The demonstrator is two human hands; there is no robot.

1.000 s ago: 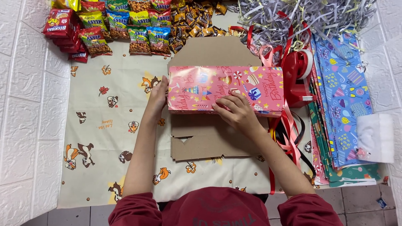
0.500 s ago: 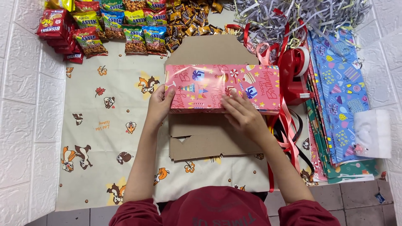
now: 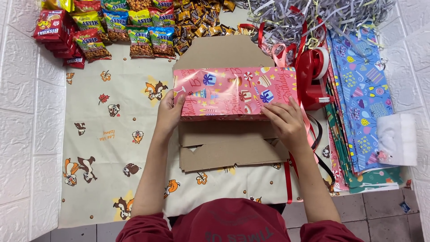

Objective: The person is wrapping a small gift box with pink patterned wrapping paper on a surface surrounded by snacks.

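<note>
Left hand [image 3: 169, 113] has slid to the left end of the pink wrapped box [image 3: 235, 93]; box sits a touch nearer than half a second ago.

Left hand cups that end, fingers curled on the paper; right hand [image 3: 286, 122] lies flat, fingers spread, pressing the box's near right edge. Box rests on flat cardboard [image 3: 230, 150] on the patterned cloth [image 3: 112, 148] (red tape dispenser [image 3: 312, 76] just beside). Risk: uneven pressure could skew or crease the paper, since nothing visible tapes it.

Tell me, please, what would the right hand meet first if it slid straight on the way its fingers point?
The right hand already rests on the pink wrapped box; beyond its far edge probably comes the brown cardboard flap.
</note>
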